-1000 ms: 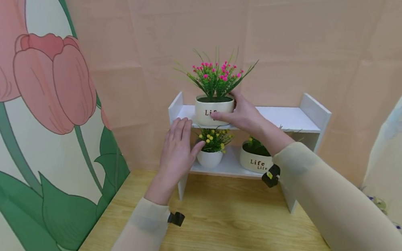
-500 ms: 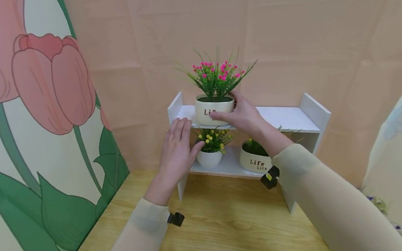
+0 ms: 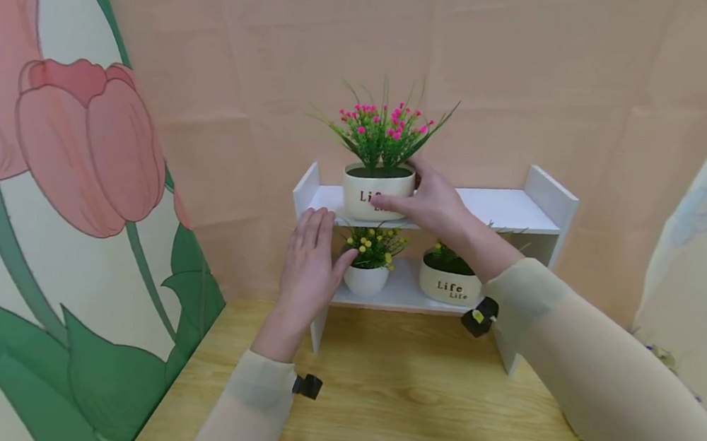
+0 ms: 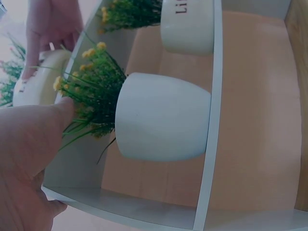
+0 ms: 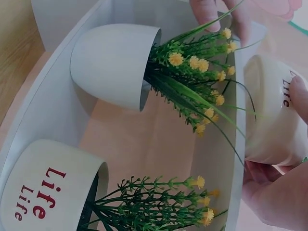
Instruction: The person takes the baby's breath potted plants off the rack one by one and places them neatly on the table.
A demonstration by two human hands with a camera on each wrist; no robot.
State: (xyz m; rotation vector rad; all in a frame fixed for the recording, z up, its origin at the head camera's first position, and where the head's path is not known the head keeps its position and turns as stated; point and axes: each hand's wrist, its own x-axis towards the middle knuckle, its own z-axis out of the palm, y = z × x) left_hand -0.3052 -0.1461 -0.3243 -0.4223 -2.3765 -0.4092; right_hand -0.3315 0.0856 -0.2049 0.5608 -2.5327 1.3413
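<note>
My right hand [image 3: 435, 200] grips a cream oval flowerpot [image 3: 361, 203] marked "Life" at its right side, thumb across the front. Pink flowers [image 3: 395, 121] and grassy leaves rise upright from it. The pot is at the left part of the white shelf's [image 3: 502, 206] top board; I cannot tell whether it bears fully on it. My left hand [image 3: 311, 266] lies with straight fingers at the shelf's left end, thumb spread out beside a white round pot [image 4: 161, 118] of yellow flowers [image 5: 202, 65] on the lower board.
Another cream "Life" pot [image 3: 449, 286] with yellow flowers stands on the lower board, partly behind my right forearm. The shelf stands on a wooden table [image 3: 400, 395]. A peach cloth [image 3: 502, 71] hangs behind, with a tulip-patterned panel [image 3: 86, 145] at left.
The pink-flowered pot and my right hand have shifted very slightly to the right relative to the shelf. My left hand has stayed at the shelf's left end.
</note>
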